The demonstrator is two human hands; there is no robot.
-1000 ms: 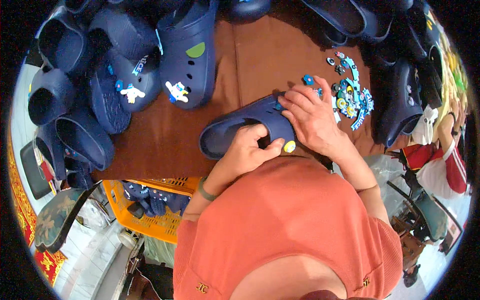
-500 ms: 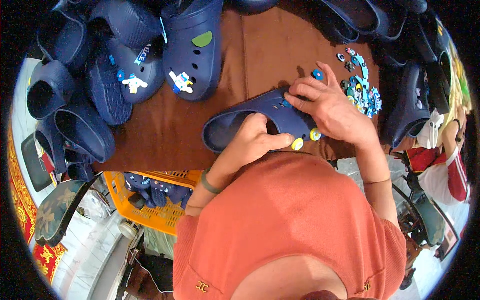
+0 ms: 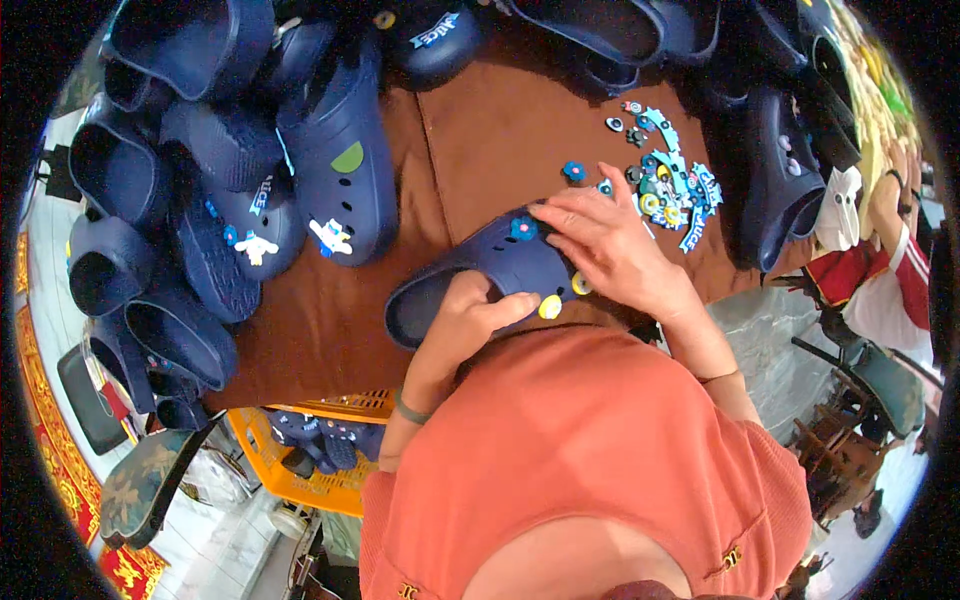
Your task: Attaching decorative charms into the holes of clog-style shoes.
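A navy clog (image 3: pixel 437 287) lies on its sole on the brown-covered table, its toe pointing up and right. My left hand (image 3: pixel 475 310) is closed on its side, fingers inside the foot opening and thumb outside along the edge. A blue flower charm (image 3: pixel 523 229) with a pink centre sits on the upper. Two yellow round charms, one (image 3: pixel 549 306) by my left thumb and one (image 3: pixel 582 284) under my right hand, are on the near side. My right hand (image 3: pixel 622 250) lies over the toe, fingers stretched and apart, fingertips beside the flower charm. Its palm side is hidden.
A pile of loose charms (image 3: pixel 668 190) lies beyond my right hand, with a single blue flower charm (image 3: pixel 573 172) apart from it. Navy clogs (image 3: pixel 345 190) crowd the left and far edges. An orange crate (image 3: pixel 262 455) holding more clogs stands below the table's left front.
The view has turned and shifted. My right fingers have drawn off the blue flower charm, which now shows fully on the clog. My left hand keeps its hold.
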